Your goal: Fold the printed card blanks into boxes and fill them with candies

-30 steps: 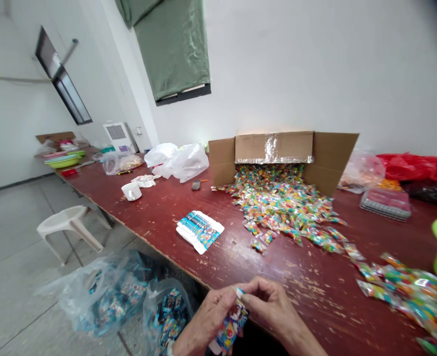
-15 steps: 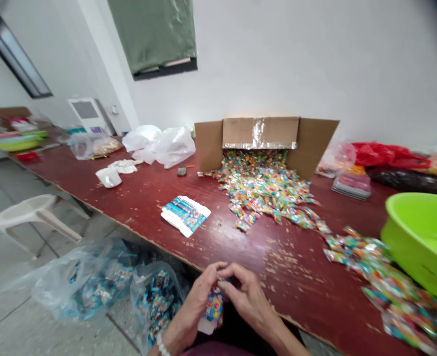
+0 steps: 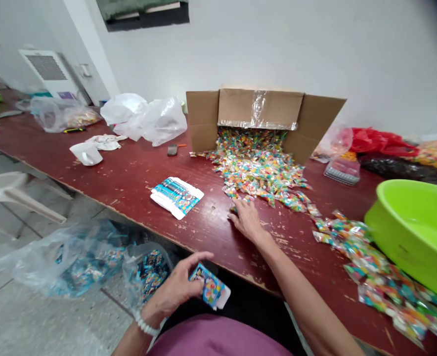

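Note:
My left hand (image 3: pixel 183 282) holds a small blue printed box (image 3: pixel 211 288) with a white end flap standing out, over my lap at the table's front edge. Reaching across the red table, my right hand (image 3: pixel 246 217) has its fingertips at the front of a heap of clear candy packets (image 3: pixel 263 173). Whether those fingers grip a packet is hard to make out. The heap spills from an open cardboard box (image 3: pixel 261 108). Flattened blue and white cartons (image 3: pixel 177 197) lie to the left of my right hand.
A green basin (image 3: pixel 418 232) stands at the right beside more packets (image 3: pixel 385 277). White plastic bags (image 3: pixel 144 116), a white cup (image 3: pixel 87 154) and a dark device (image 3: pixel 172 150) sit on the table (image 3: pixel 129 183). Bags of blue packs (image 3: pixel 92 262) and a white stool (image 3: pixel 14 190) are at left below.
My right hand has left my left hand and moved forward to the candy heap. My left hand still has the blue box, now tilted and more visible. The view has shifted down and right.

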`<state>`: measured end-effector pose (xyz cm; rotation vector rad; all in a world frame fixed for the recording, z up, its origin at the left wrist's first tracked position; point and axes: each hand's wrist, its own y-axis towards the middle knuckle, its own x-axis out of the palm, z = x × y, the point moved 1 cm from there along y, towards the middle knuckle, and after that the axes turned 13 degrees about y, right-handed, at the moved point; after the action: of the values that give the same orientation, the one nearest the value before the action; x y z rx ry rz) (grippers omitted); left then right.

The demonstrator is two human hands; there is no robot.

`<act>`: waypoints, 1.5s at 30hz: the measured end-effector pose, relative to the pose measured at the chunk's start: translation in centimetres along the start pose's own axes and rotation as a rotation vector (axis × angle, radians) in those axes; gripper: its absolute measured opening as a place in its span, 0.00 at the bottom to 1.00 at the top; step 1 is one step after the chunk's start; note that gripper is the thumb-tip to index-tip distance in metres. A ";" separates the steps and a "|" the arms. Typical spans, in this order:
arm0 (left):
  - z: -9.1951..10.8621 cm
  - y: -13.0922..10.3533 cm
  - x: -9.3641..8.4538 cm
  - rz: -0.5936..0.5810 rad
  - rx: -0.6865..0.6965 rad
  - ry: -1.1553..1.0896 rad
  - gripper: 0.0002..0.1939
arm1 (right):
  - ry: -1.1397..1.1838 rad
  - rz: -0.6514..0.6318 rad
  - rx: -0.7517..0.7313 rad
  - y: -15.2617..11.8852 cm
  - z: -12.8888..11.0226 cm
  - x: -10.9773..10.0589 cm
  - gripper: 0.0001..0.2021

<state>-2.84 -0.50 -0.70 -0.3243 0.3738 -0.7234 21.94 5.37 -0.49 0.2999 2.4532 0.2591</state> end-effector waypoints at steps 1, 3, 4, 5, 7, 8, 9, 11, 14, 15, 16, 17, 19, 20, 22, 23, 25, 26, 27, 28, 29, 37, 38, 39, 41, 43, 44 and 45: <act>-0.3 -0.1 -0.2 -0.048 -0.009 0.147 0.28 | -0.010 -0.006 0.007 0.5 0.5 0.2 0.14; -1.1 -0.4 -0.7 -0.124 -0.028 0.449 0.21 | -0.024 -0.018 0.014 1.0 1.2 0.8 0.10; -1.4 -0.5 -0.9 -0.148 -0.026 0.578 0.18 | -0.019 -0.020 0.017 1.0 1.4 1.1 0.09; -1.8 -0.7 -1.2 -0.165 -0.019 0.685 0.17 | -0.006 -0.018 0.020 0.9 1.5 1.3 0.10; -2.3 -0.9 -1.4 -0.193 -0.002 0.845 0.19 | 0.044 -0.004 0.025 0.6 1.8 1.4 0.12; -2.6 -0.9 -1.5 -0.216 0.003 0.906 0.19 | 0.079 0.008 0.028 0.4 1.9 1.3 0.14; -2.8 -1.0 -1.4 -0.241 0.006 0.948 0.19 | 0.120 0.019 0.034 0.2 1.9 1.2 0.15; -3.1 -0.9 -1.2 -0.274 0.028 0.953 0.15 | 0.210 0.040 0.059 -0.5 1.8 0.7 0.15; -2.7 -0.6 -0.9 -0.263 0.024 0.699 0.13 | 0.392 0.063 0.122 -2.5 0.6 0.2 0.13; -2.4 -0.4 -0.7 -0.258 0.004 0.537 0.17 | 0.506 0.079 0.158 -3.4 -0.1 0.1 0.14; -2.0 -0.3 -0.6 -0.258 -0.021 0.359 0.20 | 0.677 0.106 0.210 -4.4 -1.0 0.1 0.14; -1.5 -0.1 -0.3 -0.261 -0.034 0.177 0.24 | 0.852 0.131 0.263 -5.3 -1.9 0.2 0.14; -0.4 0.1 0.1 -0.258 -0.013 -0.105 0.27 | 1.093 0.158 0.346 -7.0 -3.6 0.6 0.15; 0.1 0.1 0.4 -0.249 0.007 -0.186 0.27 | 1.135 0.164 0.365 -7.7 -4.4 0.8 0.15; 0.9 0.1 0.9 -0.223 0.042 -0.245 0.24 | 1.123 0.178 0.372 -8.7 -5.5 1.2 0.14; 1.2 0.0 1.2 -0.207 0.052 -0.252 0.23 | 1.089 0.190 0.365 -9.0 -5.8 1.3 0.13; 1.7 -0.2 1.6 -0.178 0.063 -0.256 0.22 | 1.019 0.212 0.343 -9.5 -6.1 1.6 0.11; 1.9 -0.3 1.8 -0.165 0.067 -0.260 0.23 | 0.996 0.213 0.333 -9.6 -6.1 1.7 0.11; 2.1 -0.5 2.0 -0.152 0.068 -0.266 0.24 | 0.981 0.208 0.325 -9.8 -6.0 1.8 0.10; 2.3 -0.6 2.1 -0.143 0.068 -0.272 0.25 | 0.969 0.197 0.315 -10.0 -6.0 1.8 0.10; 2.4 -0.7 2.2 -0.136 0.067 -0.277 0.27 | 0.955 0.178 0.301 -10.1 -5.9 1.7 0.09; 2.5 -0.8 2.1 -0.071 0.084 -0.325 0.24 | 0.862 -0.090 0.130 -11.0 -5.1 0.2 0.12; 2.5 -0.7 2.1 -0.056 0.067 -0.356 0.24 | 0.920 -0.083 0.172 -11.0 -5.0 0.2 0.11; 2.4 -0.6 2.2 -0.037 0.043 -0.387 0.27 | 0.992 -0.066 0.229 -11.0 -4.9 0.3 0.10; 2.4 -0.4 2.3 0.002 0.001 -0.409 0.30 | 1.130 -0.069 0.328 -11.0 -4.9 0.6 0.12; 2.4 -0.3 2.5 0.028 0.009 -0.376 0.28 | 1.221 -0.177 0.374 -11.0 -5.1 1.0 0.16; 2.5 -0.3 2.5 0.037 0.025 -0.350 0.27 | 1.252 -0.242 0.380 -11.0 -5.3 1.2 0.16; 2.5 -0.3 2.6 0.050 0.039 -0.328 0.27 | 1.280 -0.294 0.382 -11.1 -5.5 1.4 0.15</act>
<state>-0.12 -2.13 1.05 -0.3881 0.0565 -0.6154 15.75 -5.40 0.07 -0.1589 3.7587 -0.2560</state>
